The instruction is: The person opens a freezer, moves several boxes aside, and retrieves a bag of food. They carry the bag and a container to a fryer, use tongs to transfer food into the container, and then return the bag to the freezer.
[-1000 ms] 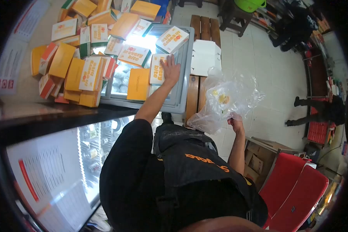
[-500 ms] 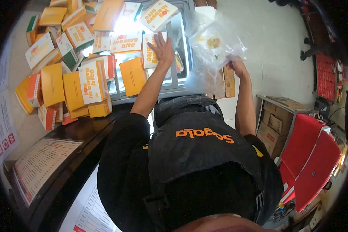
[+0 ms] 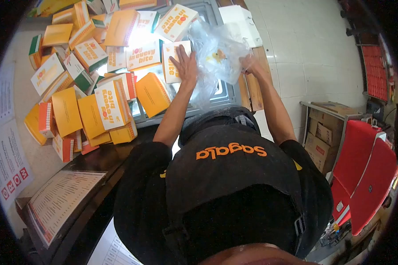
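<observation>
My left hand lies with fingers spread on a white and orange carton printed with large lettering, beside other cartons of the same kind. My right hand is closed on the right edge of a clear plastic bag. The bag hangs crumpled over the right part of a grey crate, with a yellow and green patch showing on it. Its left side comes close to my left fingers. Another lettered carton leans just above my left hand.
Many orange, white, green and red cartons are heaped on the left. A printed menu sheet lies at the dark counter edge. A white box stands behind the bag, above a wooden edge. Brown boxes and red panels are at right.
My right hand has drawn the plastic bag to the left, over the crate's right side. My left hand stays on the carton. The camera view has shifted slightly.
</observation>
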A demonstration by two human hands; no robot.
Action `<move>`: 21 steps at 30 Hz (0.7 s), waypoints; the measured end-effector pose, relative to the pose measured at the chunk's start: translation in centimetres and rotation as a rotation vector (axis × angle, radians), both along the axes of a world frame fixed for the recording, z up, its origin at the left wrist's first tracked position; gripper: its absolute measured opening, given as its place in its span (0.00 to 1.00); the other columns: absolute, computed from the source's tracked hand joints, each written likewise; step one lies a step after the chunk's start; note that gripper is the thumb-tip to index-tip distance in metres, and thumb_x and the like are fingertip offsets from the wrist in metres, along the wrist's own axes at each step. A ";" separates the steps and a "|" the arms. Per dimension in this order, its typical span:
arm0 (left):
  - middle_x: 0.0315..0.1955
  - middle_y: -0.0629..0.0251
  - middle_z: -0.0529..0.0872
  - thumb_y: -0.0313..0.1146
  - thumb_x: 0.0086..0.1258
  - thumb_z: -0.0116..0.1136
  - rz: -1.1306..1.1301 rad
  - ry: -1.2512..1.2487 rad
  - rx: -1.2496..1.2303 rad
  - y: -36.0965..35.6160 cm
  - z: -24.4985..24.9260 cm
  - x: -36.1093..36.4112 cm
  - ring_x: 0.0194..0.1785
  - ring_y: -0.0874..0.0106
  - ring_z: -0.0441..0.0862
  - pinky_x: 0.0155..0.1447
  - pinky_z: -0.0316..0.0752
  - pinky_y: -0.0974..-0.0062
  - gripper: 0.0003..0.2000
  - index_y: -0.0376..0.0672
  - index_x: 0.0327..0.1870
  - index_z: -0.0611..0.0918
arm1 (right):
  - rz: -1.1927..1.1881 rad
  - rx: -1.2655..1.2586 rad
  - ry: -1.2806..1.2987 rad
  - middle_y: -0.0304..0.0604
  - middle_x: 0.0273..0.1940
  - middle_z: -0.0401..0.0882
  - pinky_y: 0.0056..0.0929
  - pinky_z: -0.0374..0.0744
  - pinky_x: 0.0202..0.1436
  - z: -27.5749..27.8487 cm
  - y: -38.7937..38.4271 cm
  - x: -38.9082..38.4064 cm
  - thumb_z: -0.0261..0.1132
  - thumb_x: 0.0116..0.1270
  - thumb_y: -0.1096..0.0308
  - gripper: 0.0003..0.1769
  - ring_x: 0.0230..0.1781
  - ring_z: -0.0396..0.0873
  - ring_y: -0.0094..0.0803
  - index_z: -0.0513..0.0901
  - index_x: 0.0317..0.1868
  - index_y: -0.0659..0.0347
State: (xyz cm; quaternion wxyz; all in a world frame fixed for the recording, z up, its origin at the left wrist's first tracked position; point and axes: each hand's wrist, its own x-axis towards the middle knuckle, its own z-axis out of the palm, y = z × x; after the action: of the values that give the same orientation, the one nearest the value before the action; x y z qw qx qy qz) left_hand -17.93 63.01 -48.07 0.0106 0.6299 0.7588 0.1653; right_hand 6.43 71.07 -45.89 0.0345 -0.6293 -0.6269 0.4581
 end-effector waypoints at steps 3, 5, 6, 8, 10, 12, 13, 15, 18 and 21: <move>0.63 0.46 0.58 0.24 0.59 0.45 -0.089 -0.145 0.017 -3.3 1.7 0.0 0.69 0.52 0.50 0.68 0.40 0.44 0.17 0.45 0.52 0.74 | 0.555 0.257 -0.271 0.49 0.18 0.78 0.33 0.76 0.22 -1.5 1.6 -0.2 0.57 0.54 0.68 0.09 0.17 0.78 0.38 0.79 0.27 0.66; 0.62 0.46 0.59 0.25 0.57 0.48 -0.156 -0.254 0.012 -5.1 2.4 0.5 0.68 0.51 0.52 0.69 0.43 0.49 0.21 0.44 0.55 0.72 | 0.470 0.141 -0.258 0.48 0.20 0.79 0.35 0.77 0.26 -0.4 2.3 -0.7 0.58 0.53 0.67 0.09 0.20 0.80 0.40 0.80 0.26 0.64; 0.61 0.45 0.60 0.25 0.56 0.50 -0.186 -0.310 0.004 -5.8 2.8 1.2 0.67 0.51 0.53 0.69 0.46 0.52 0.23 0.43 0.57 0.70 | 0.333 0.022 -0.212 0.48 0.20 0.80 0.36 0.78 0.28 0.7 2.7 -0.9 0.59 0.52 0.66 0.09 0.21 0.80 0.40 0.80 0.25 0.63; 0.60 0.45 0.61 0.25 0.54 0.54 -0.228 -0.523 -0.018 -6.3 4.1 2.6 0.65 0.50 0.56 0.68 0.51 0.56 0.27 0.41 0.60 0.67 | 0.505 0.157 -0.377 0.47 0.22 0.81 0.36 0.79 0.30 1.7 3.7 -1.3 0.57 0.54 0.63 0.12 0.23 0.81 0.42 0.81 0.25 0.62; 0.59 0.45 0.62 0.26 0.53 0.57 -0.253 -0.840 -0.056 -6.4 5.7 3.7 0.63 0.49 0.59 0.66 0.56 0.59 0.31 0.38 0.61 0.63 | 0.520 0.210 -0.453 0.48 0.24 0.81 0.35 0.79 0.32 3.5 3.8 -2.2 0.56 0.54 0.62 0.13 0.26 0.81 0.42 0.82 0.26 0.61; 0.58 0.44 0.63 0.27 0.54 0.57 -0.228 -0.859 -0.004 -6.0 5.7 4.0 0.61 0.48 0.62 0.63 0.60 0.60 0.32 0.36 0.62 0.61 | 0.378 0.186 -0.443 0.49 0.26 0.82 0.35 0.79 0.34 6.2 2.8 -5.1 0.55 0.55 0.63 0.13 0.29 0.82 0.41 0.83 0.28 0.62; 0.58 0.44 0.63 0.28 0.55 0.58 -0.216 -0.870 0.022 -5.8 5.6 4.2 0.59 0.48 0.63 0.62 0.62 0.60 0.32 0.36 0.62 0.59 | 0.425 0.231 -0.431 0.49 0.24 0.80 0.35 0.79 0.32 6.3 2.3 -6.2 0.54 0.54 0.65 0.12 0.26 0.81 0.41 0.82 0.26 0.64; 0.53 0.43 0.65 0.32 0.57 0.58 -0.221 -0.641 0.141 -4.8 3.8 4.3 0.54 0.48 0.66 0.57 0.66 0.58 0.29 0.34 0.59 0.63 | 0.516 0.322 -0.407 0.51 0.18 0.78 0.35 0.79 0.29 5.9 1.6 -8.0 0.53 0.53 0.69 0.11 0.21 0.81 0.39 0.80 0.22 0.67; 0.47 0.44 0.68 0.35 0.57 0.58 -0.154 -0.494 0.105 -4.6 0.8 4.4 0.51 0.47 0.68 0.53 0.67 0.56 0.27 0.34 0.57 0.66 | 0.527 0.435 -0.321 0.54 0.24 0.80 0.37 0.79 0.34 2.5 0.4 -9.5 0.55 0.52 0.70 0.10 0.28 0.82 0.42 0.81 0.26 0.68; 0.43 0.45 0.70 0.37 0.57 0.58 -0.131 -0.364 0.008 -4.7 -0.1 4.2 0.47 0.46 0.71 0.51 0.68 0.55 0.26 0.35 0.55 0.67 | 0.461 0.445 -0.348 0.58 0.31 0.80 0.39 0.79 0.37 -2.0 0.3 -11.9 0.56 0.52 0.71 0.10 0.34 0.81 0.46 0.81 0.28 0.68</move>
State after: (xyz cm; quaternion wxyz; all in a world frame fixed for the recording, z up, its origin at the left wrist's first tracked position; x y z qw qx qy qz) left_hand -13.71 58.31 -48.17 0.1558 0.6377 0.7010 0.2787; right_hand -5.48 71.39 -47.85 -0.0406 -0.5172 -0.8329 0.1925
